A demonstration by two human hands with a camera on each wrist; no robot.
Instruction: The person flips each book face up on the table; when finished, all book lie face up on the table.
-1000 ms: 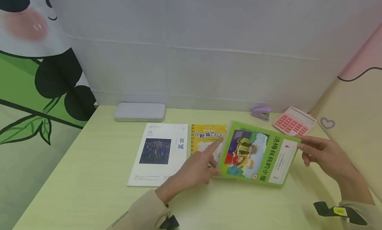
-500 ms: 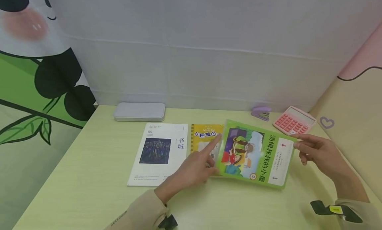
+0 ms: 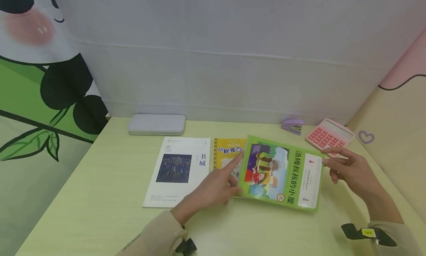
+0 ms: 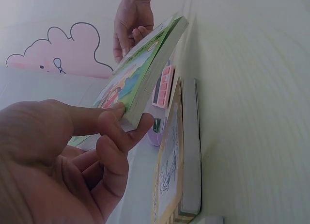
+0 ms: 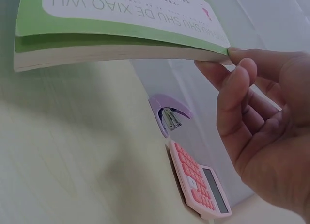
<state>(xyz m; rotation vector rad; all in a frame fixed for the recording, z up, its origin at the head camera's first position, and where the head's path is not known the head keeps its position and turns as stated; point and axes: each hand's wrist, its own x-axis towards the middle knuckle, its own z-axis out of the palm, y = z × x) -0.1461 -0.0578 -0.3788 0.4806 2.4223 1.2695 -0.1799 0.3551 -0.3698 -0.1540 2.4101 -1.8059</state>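
Green book [image 3: 283,173] held clear of the surface [image 3: 100,197], tilted, its left edge overlapping the yellow book [image 3: 229,152] beneath, its right edge just short of the pink calculator [image 3: 327,135]. Pinched at the lower left corner by the left hand [image 3: 213,189], thumb on the cover and fingers curled under, as seen from the left wrist view; index finger stretched along the book's left edge. Gripped at the upper right corner by the right hand [image 3: 349,171], thumb on top, fingertips [image 5: 237,73] curled under the edge of the pages.

Three books counted: green, yellow, and a white magazine [image 3: 178,171] lying flat just left of the yellow one, their edges nearly touching. One calculator, one purple stapler [image 3: 292,125] near the back wall, one grey case [image 3: 156,124] at the back edge of the surface.

Open room along the near edge of the surface in front of the books and along the left side beyond the magazine. Both forearms reaching in from the near edge, sleeves at the wrists, palms turned inward toward the book.
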